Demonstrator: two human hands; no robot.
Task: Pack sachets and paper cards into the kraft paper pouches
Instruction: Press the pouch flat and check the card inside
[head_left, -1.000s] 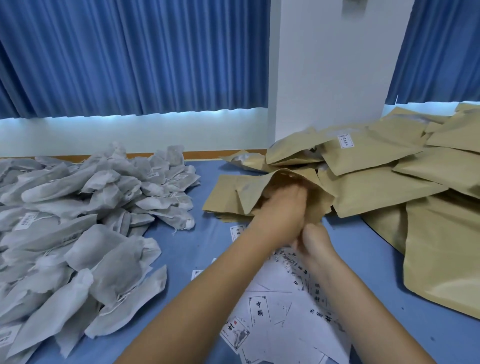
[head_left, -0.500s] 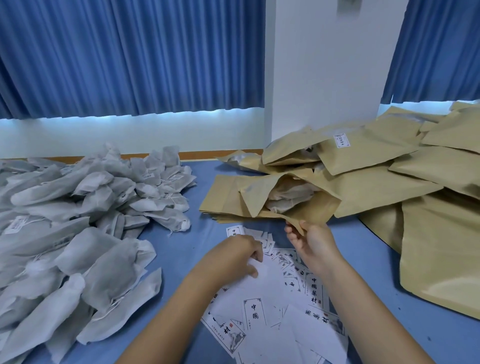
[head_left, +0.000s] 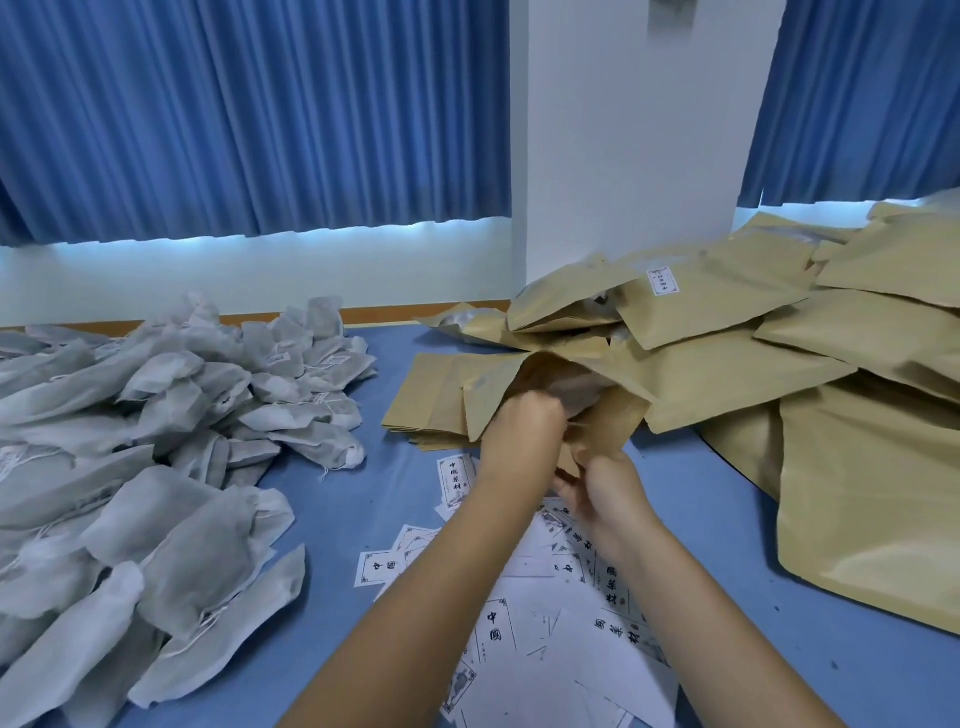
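Pinches pouch (head_left: 618, 415) lip with right hand (head_left: 605, 493); shoves curled left hand (head_left: 522, 423), grasp unseen, inside; may tear lip if forced.

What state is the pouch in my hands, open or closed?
Open: the pouch mouth gapes, left hand at it, right hand pinching its near edge.
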